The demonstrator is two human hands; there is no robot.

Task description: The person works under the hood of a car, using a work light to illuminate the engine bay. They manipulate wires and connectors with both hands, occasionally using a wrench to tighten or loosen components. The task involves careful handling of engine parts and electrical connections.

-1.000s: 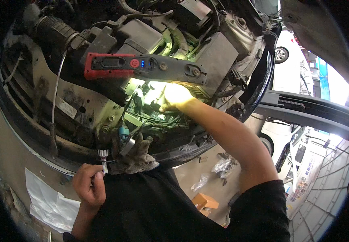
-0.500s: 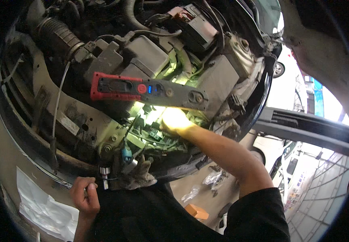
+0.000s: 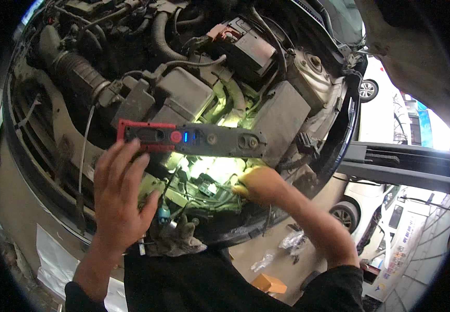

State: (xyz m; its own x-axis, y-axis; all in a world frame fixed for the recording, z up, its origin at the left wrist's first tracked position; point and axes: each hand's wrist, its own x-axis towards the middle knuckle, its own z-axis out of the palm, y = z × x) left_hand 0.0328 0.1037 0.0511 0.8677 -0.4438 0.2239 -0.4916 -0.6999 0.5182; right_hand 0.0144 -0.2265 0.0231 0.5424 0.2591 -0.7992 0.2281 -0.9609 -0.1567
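A red and grey work lamp (image 3: 219,140) lies across the open engine bay, lighting the parts beneath it. My left hand (image 3: 123,192) is open, fingers spread and raised toward the lamp's red end; whether they touch it I cannot tell. My right hand (image 3: 258,184) is in the lit area below the lamp's right half, fingers curled among wires (image 3: 219,190) and fittings, their grip partly hidden. Below, a grey glove (image 3: 188,236) lies near a blue connector (image 3: 163,213) and a small bulb-like part (image 3: 141,248), partly hidden by my left hand.
A battery (image 3: 251,49) sits at the bay's back right. Right of the car are a grey lift beam (image 3: 401,171) and white cars (image 3: 381,119). Plastic bags (image 3: 292,240) and an orange box (image 3: 269,283) lie on the floor below; a white sheet (image 3: 53,260) is at lower left.
My left hand has risen from beside the bulb-like part toward the lamp and spread its fingers. My right hand has shifted down and right. The view has shifted, so the bay appears lower.
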